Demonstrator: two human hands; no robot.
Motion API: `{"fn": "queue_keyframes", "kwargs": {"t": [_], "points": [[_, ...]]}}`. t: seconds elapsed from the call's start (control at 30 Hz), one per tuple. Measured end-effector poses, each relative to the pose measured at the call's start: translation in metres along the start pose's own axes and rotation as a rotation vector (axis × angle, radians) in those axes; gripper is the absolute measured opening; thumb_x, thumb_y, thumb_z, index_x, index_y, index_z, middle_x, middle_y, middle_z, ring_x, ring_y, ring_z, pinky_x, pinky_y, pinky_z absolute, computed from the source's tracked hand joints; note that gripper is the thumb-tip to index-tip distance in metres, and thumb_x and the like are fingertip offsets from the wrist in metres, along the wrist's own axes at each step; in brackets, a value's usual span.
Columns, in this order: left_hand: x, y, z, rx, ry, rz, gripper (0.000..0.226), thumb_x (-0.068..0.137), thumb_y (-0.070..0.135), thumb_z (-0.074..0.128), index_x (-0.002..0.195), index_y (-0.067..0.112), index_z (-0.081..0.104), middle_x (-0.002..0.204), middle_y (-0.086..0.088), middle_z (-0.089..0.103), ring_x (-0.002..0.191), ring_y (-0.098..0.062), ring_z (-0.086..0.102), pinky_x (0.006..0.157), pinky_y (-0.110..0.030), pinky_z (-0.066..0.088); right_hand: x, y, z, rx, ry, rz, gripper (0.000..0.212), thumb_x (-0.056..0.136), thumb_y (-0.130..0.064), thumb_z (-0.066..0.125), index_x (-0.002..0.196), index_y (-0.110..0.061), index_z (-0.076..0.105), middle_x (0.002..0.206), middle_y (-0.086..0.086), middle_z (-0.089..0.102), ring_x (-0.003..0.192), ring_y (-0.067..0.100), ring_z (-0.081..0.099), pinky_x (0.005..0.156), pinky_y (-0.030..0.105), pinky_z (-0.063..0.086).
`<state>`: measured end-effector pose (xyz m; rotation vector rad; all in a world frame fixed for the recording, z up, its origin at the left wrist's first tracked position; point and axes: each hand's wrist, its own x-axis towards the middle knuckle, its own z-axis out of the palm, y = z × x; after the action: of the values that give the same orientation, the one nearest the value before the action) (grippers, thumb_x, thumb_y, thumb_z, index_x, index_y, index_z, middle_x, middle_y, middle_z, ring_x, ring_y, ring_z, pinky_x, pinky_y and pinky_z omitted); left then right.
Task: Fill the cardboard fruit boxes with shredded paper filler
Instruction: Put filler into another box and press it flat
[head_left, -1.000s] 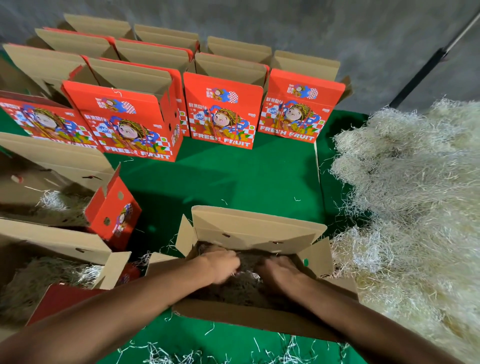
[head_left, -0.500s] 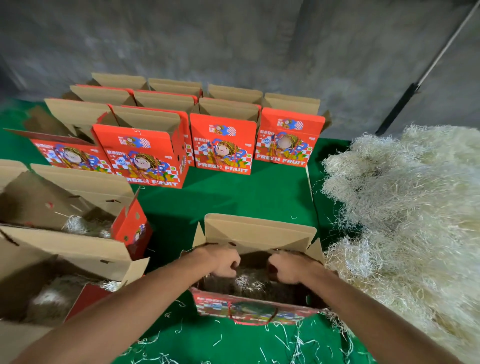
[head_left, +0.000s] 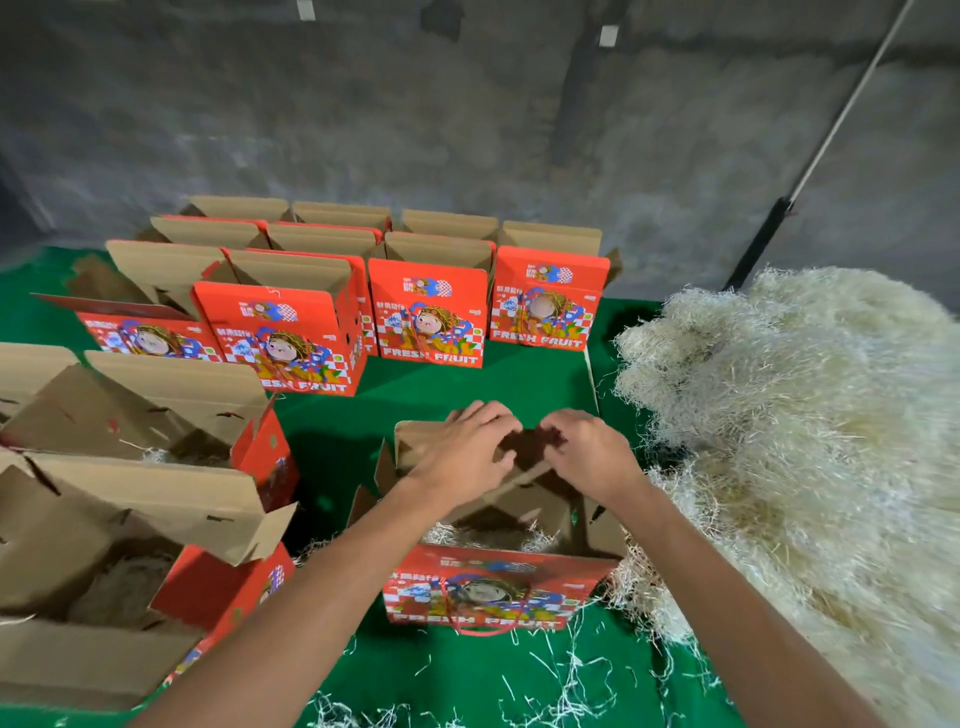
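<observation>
Head view: red "FRESH FRUIT" box (head_left: 496, 590) standing upright on green table cover (head_left: 452, 395), printed front facing camera, top open. Shredded paper filler (head_left: 483, 535) visible inside, low in the box, a few strands poking over the front edge. Rear brown flap (head_left: 415, 441) raised behind the opening.

Left hand (head_left: 462, 449) on the rear flap, fingers curled over its top edge, gripping it. Right hand (head_left: 587, 449) just beside the left, over the same flap edge, fingers bent; thumb side hidden, looks like a pinch on the cardboard, though exact contact unclear. Hands nearly touching each other, a dark gap between them.

Large pile of loose shredded paper (head_left: 795, 431) immediately right of the box, touching its right side. Scattered strands (head_left: 566, 670) on the cover in front of the box.

Two open boxes (head_left: 140, 499) left of it, flaps up, filler inside. Rows of upright red boxes (head_left: 431, 312) behind it, flaps open, contents not visible. Grey wall (head_left: 467, 114) behind those; dark pole (head_left: 769, 234) leaning against the wall, behind the pile.
</observation>
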<state>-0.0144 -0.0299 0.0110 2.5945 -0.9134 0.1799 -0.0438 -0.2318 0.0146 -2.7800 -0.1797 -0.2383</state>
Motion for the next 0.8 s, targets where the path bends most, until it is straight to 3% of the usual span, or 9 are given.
{"fn": "queue_keyframes", "kwargs": {"t": [0.1,0.17,0.27,0.33,0.47,0.6,0.73,0.8], "points": [[-0.001,0.008,0.014,0.085,0.000,-0.064,0.056,0.095,0.032,0.060,0.147,0.026,0.041,0.148,0.005,0.040,0.137,-0.017,0.032,0.118,-0.042,0.022,-0.014,0.010,0.002,0.089,0.140,0.059,0.020,0.091,-0.027,0.066,0.111,-0.023,0.066,0.110,-0.011,0.061,0.095,0.009,0.064,0.077,0.031,0.056],[-0.003,0.009,0.023,0.124,-0.038,-0.136,0.065,0.095,0.033,0.061,0.152,0.026,0.032,0.152,0.003,0.039,0.142,-0.020,0.031,0.123,-0.047,0.015,-0.028,0.017,0.005,0.154,0.108,0.148,0.029,0.093,-0.033,0.066,0.119,-0.022,0.061,0.118,-0.009,0.056,0.102,0.011,0.063,0.081,0.032,0.057],[-0.004,0.011,0.031,0.139,-0.012,-0.183,0.062,0.096,0.029,0.060,0.151,0.025,0.032,0.148,0.001,0.045,0.138,-0.020,0.037,0.123,-0.049,0.016,-0.047,0.026,0.008,0.265,0.025,0.272,0.059,0.094,-0.034,0.068,0.144,-0.016,0.042,0.136,-0.001,0.053,0.119,0.019,0.059,0.096,0.036,0.052],[-0.004,0.013,0.034,0.138,-0.002,-0.198,0.054,0.097,0.026,0.058,0.148,0.025,0.037,0.142,0.001,0.048,0.133,-0.020,0.041,0.121,-0.048,0.021,-0.057,0.029,0.009,0.407,-0.069,0.404,0.071,0.095,-0.033,0.068,0.150,-0.010,0.031,0.135,0.006,0.058,0.112,0.023,0.063,0.091,0.032,0.054],[-0.005,0.021,0.041,0.160,0.031,-0.218,0.031,0.102,0.035,0.047,0.132,0.028,0.049,0.127,0.005,0.057,0.119,-0.018,0.048,0.116,-0.046,0.024,-0.068,0.030,0.026,0.637,-0.285,0.649,0.035,0.099,-0.032,0.059,0.121,-0.005,0.060,0.102,0.005,0.071,0.091,0.017,0.069,0.082,0.034,0.058],[-0.010,0.027,0.048,0.171,0.084,-0.215,0.027,0.105,0.036,0.035,0.126,0.032,0.052,0.119,0.007,0.061,0.112,-0.019,0.050,0.115,-0.047,0.022,-0.066,0.035,0.027,0.542,-0.267,0.660,0.026,0.104,-0.028,0.050,0.106,-0.007,0.066,0.097,0.005,0.070,0.083,0.012,0.064,0.061,0.020,0.047],[-0.006,0.031,0.048,0.127,0.048,-0.192,0.039,0.103,0.037,0.041,0.142,0.035,0.045,0.139,0.006,0.052,0.132,-0.018,0.042,0.121,-0.053,0.007,-0.060,0.034,0.027,0.423,-0.258,0.649,0.026,0.103,-0.023,0.051,0.095,-0.003,0.064,0.092,0.013,0.070,0.080,0.020,0.069,0.073,0.031,0.060],[-0.005,0.034,0.049,0.133,0.009,-0.221,0.058,0.101,0.042,0.045,0.155,0.030,0.028,0.159,-0.003,0.032,0.149,-0.023,0.023,0.122,-0.057,-0.001,-0.056,0.033,0.028,0.385,-0.231,0.637,0.025,0.103,-0.022,0.052,0.086,-0.007,0.062,0.085,0.009,0.069,0.070,0.015,0.064,0.063,0.023,0.057]]}}
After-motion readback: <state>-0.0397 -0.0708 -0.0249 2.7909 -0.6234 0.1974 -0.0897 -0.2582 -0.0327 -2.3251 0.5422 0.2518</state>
